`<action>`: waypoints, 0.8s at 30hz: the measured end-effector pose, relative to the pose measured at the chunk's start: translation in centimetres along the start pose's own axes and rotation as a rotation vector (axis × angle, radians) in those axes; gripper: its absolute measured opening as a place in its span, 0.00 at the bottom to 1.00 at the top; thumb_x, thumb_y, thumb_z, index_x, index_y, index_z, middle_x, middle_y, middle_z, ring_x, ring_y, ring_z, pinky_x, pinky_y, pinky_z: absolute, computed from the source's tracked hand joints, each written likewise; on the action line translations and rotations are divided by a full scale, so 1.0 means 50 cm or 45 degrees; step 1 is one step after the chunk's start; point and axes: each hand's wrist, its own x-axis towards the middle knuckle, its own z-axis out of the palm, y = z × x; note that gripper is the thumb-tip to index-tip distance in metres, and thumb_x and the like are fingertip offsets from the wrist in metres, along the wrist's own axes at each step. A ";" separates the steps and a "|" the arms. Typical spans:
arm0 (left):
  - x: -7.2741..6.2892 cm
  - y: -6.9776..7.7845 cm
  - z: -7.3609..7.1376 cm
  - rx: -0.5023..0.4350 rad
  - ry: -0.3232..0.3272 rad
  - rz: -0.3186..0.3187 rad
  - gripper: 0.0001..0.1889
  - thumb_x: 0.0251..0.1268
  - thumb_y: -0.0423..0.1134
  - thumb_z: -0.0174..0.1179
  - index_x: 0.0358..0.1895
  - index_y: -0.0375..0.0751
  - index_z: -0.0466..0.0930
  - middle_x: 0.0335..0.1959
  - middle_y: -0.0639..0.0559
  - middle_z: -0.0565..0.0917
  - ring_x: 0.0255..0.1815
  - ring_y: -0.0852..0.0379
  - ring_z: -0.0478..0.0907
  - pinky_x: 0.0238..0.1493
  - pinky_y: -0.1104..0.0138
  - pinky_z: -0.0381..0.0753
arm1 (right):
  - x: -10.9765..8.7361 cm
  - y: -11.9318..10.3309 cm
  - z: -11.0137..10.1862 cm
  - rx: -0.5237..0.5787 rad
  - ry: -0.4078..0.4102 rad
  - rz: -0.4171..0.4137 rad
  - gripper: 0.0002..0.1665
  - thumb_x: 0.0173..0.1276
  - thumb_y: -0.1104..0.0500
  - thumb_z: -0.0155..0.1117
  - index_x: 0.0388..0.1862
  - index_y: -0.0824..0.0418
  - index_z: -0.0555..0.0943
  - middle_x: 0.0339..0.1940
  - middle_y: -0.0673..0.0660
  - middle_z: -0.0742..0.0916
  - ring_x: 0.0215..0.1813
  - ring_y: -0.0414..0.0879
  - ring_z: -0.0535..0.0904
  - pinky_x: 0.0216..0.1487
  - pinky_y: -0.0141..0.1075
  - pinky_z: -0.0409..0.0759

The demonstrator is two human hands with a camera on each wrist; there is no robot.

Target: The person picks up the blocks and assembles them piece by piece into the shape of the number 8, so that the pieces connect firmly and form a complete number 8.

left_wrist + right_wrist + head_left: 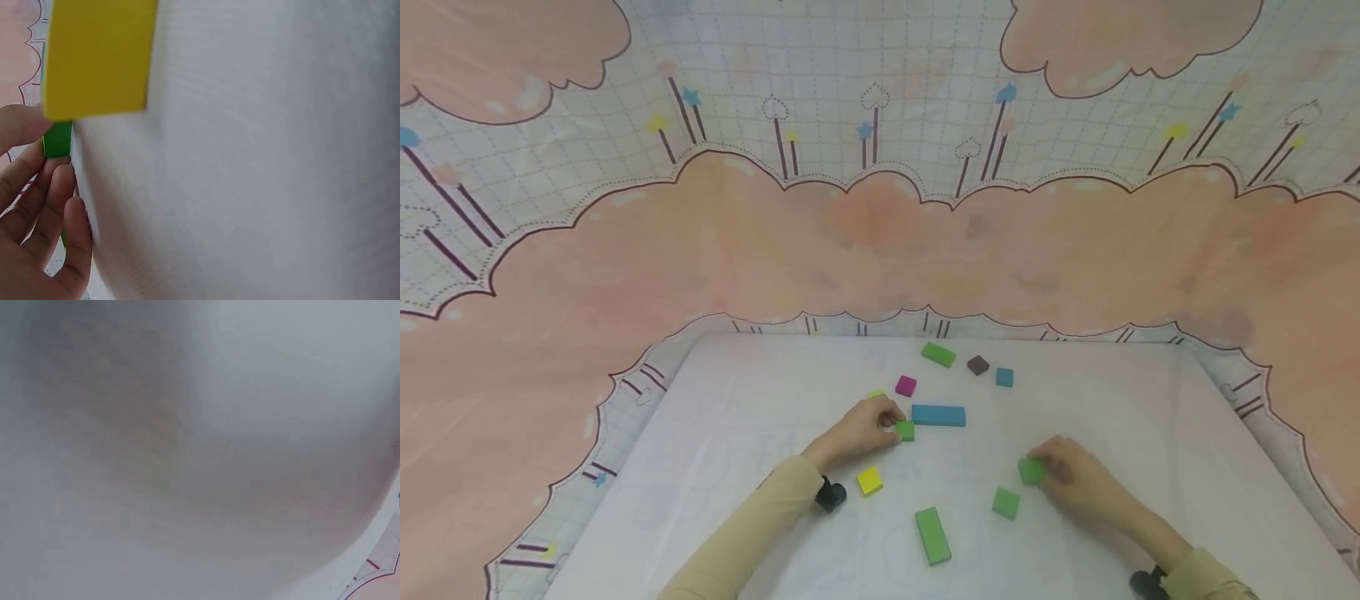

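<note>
In the head view my left hand (867,427) pinches a small green block (906,430) just below the left end of a long blue block (938,415). The left wrist view shows that green block (57,139) between thumb and fingers, with a yellow block (100,59) large in front. My right hand (1078,477) holds another green block (1031,471) by its right side, thumb and fingertips at its edge. A third small green block (1006,503) lies just below and left of it. The right wrist view has only blurred white surface, without hand or block.
On the white table (760,392), a yellow block (869,481) lies near my left wrist and a long green block (932,536) toward the front. Farther back are a magenta block (906,386), a green block (938,354), a dark brown block (977,365) and a blue block (1004,377).
</note>
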 end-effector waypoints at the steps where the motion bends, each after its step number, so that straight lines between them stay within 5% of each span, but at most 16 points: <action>1: 0.000 0.000 0.000 -0.002 0.000 -0.001 0.13 0.59 0.37 0.65 0.47 0.47 0.81 0.41 0.57 0.80 0.45 0.59 0.74 0.54 0.64 0.77 | 0.001 -0.001 -0.001 0.001 0.000 -0.002 0.20 0.58 0.64 0.66 0.49 0.51 0.80 0.45 0.44 0.84 0.53 0.49 0.80 0.56 0.48 0.79; 24: -0.003 0.010 -0.004 0.001 0.002 0.022 0.12 0.58 0.36 0.65 0.46 0.43 0.81 0.40 0.54 0.79 0.44 0.58 0.73 0.53 0.64 0.77 | 0.036 -0.034 -0.012 0.091 -0.059 0.035 0.19 0.61 0.63 0.64 0.52 0.53 0.79 0.49 0.49 0.83 0.56 0.51 0.78 0.57 0.51 0.78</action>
